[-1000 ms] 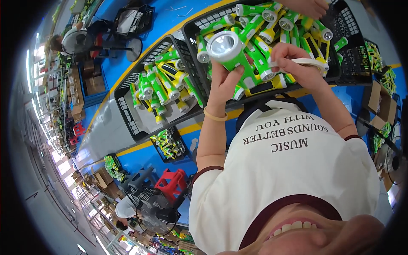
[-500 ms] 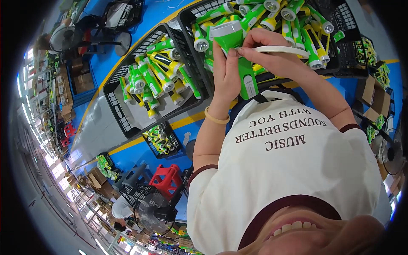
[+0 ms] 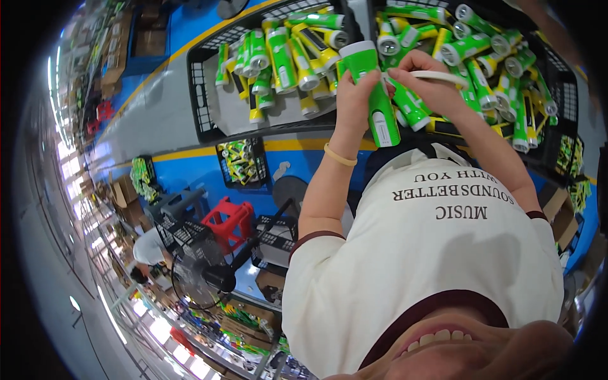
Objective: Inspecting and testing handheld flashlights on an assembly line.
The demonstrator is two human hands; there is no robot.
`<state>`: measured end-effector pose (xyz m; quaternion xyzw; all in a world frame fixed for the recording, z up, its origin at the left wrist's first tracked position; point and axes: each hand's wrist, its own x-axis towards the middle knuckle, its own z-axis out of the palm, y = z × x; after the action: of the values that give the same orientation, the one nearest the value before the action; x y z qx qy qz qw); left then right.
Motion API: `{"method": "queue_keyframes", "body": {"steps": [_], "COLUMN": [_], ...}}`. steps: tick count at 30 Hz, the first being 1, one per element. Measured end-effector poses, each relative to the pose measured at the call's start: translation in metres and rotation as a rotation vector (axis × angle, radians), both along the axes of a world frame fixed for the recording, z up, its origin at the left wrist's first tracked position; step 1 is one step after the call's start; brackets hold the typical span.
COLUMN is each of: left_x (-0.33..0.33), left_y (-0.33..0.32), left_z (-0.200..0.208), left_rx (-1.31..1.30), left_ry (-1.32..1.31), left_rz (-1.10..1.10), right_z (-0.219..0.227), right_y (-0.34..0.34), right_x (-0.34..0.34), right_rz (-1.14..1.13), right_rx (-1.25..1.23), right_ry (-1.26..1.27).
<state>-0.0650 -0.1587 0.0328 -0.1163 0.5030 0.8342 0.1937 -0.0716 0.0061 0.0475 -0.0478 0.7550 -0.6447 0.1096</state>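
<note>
Left hand (image 3: 356, 98) wrapped round a green flashlight (image 3: 380, 109), held tilted, butt toward the shirt (image 3: 418, 253), near the black crate (image 3: 200, 104)! Right hand (image 3: 434, 88) curled, fingertips right beside it, white ring (image 3: 441, 76) across that hand; what they pinch, can't tell!
</note>
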Motion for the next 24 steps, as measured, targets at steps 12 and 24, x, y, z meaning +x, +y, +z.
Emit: {"method": "queue_keyframes", "body": {"steps": [12, 24], "left_x": [-0.102, -0.102], "left_y": [-0.346, 0.04], "left_z": [-0.194, -0.106], "left_rx": [-1.709, -1.731], "left_ry": [-0.172, 1.675], "left_rz": [-0.127, -0.403], "right_z": [-0.068, -0.03], "right_y": [0.064, 0.098], "right_x": [0.017, 0.05], "right_rz": [-0.453, -0.481], "right_rx": [-0.053, -0.206], "right_ry": [-0.168, -0.263]}}
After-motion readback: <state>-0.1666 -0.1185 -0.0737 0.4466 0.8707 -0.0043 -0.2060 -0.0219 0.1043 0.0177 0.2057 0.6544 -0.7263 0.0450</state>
